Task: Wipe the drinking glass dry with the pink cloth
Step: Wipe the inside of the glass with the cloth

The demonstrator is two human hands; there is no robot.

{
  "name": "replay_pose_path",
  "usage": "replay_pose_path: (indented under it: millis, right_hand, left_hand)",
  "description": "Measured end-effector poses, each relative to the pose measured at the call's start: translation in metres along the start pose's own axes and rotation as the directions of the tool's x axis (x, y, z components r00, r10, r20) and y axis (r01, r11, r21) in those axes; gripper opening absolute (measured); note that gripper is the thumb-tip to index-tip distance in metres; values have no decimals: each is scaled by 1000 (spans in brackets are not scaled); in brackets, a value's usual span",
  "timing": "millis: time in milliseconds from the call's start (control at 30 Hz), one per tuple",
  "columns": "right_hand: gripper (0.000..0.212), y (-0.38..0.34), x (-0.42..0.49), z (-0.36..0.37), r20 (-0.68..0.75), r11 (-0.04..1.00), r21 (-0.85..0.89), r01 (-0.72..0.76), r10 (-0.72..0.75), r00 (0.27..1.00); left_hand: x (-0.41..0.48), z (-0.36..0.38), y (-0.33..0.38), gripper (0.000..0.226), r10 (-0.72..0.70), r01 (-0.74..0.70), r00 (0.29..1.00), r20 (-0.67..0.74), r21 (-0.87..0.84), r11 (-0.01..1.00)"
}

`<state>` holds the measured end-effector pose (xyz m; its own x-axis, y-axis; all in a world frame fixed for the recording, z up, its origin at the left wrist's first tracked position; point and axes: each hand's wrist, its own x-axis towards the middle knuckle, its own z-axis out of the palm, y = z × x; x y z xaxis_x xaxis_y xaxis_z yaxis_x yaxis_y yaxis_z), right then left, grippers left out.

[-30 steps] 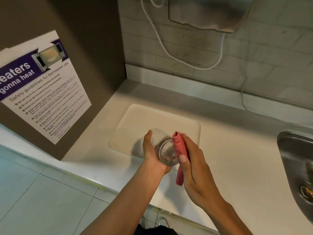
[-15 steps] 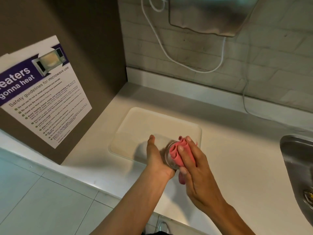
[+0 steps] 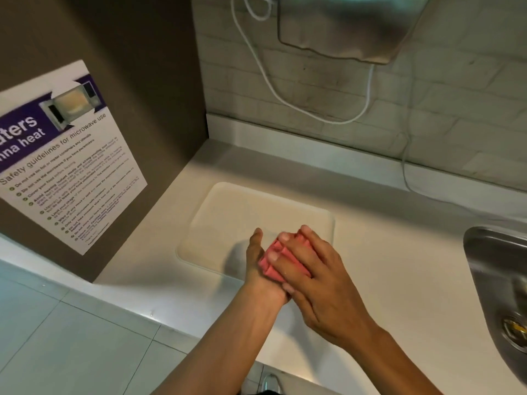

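White counter, left hand clasping hidden glass, right hand fingers pressing pink cloth over it, axis unclear

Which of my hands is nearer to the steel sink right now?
Right. The right hand presses the pink cloth over the white tray, on the side toward the stainless steel sink. The left hand sits beyond the cloth, farther from it.

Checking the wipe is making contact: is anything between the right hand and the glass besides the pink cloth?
Nothing visible. The right hand presses the pink cloth against the left hand; the glass itself is hidden beneath them.
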<state>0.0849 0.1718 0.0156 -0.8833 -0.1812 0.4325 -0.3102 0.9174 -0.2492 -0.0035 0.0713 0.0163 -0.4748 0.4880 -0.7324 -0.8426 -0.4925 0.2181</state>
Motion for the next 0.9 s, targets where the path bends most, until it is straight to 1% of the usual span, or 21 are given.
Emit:
replay_pose_path:
  millis: [33,67,133,167,200,233,333,400,433,467,500,567,633,700,767,833,900]
  right_hand:
    - [47,4,8,-2,-3,1000,-4,30,-30,1000]
    - [44,6,15,-4,-12,999,40,-13,13,1000]
    - [45,7,19,-6,-21,957,189,-218,226,974]
    - [46,5,14,-4,-18,925,248,-289,303,953]
    - [48,2,7,0,-14,909,285,-303,320,947]
    - [49,-3,-1,5,-11,911,298,-286,303,953]
    - [52,-6,-13,16,-36,969,196,-148,158,987]
    - [51,-1,-7,14,-40,983,150,-106,113,993]
    - [50,1,-1,11,-26,983,146,-113,118,993]
    - [49,1,5,7,-6,972,173,-157,161,987]
    - [47,-1,10,4,9,946,231,-229,234,972]
    - [47,-8,16,5,-3,857,375,-353,382,924]
    - [48,-17,12,14,-18,799,451,-398,454,891]
    - [49,-23,1,23,-8,822,420,-384,426,905]
    - [49,-19,-8,22,-26,891,333,-310,337,941]
    - [50,-7,-8,13,-37,953,198,-228,240,970]
    - [48,-3,3,4,-44,983,84,-166,170,984]
  left_hand:
    - [0,-1,-2,44,25,-25,1000,-17,20,999]
    - [-2,-1,-3,44,28,-27,999,-21,21,999]
    - [-4,6,1,56,-4,4,1000,2,-9,1000]
    - [-5,9,5,61,-17,17,1000,19,-23,1000]
    - [-6,12,10,66,-21,22,1000,14,-39,999]
    - [-7,15,13,70,-23,23,1000,-5,-54,998]
    - [-2,12,16,81,-39,38,999,-11,-62,997]
    - [-2,9,15,82,-33,33,999,2,-62,997]
    - [-1,7,14,82,-18,19,1000,12,-57,998]
    - [-1,7,14,80,-3,4,1000,7,-47,999]
    - [-2,7,13,76,5,-5,1000,-16,-33,999]
    - [-4,10,12,71,5,-4,998,-59,11,1000]
    - [-7,11,8,73,8,-6,996,-85,17,1000]
    - [-9,10,3,81,-8,6,997,-82,-24,1000]
    - [-12,8,-1,86,-46,43,998,-43,-62,997]
    - [-9,6,1,81,-39,37,998,-38,-52,998]
    - [-8,5,-1,71,7,-8,999,-37,-34,999]
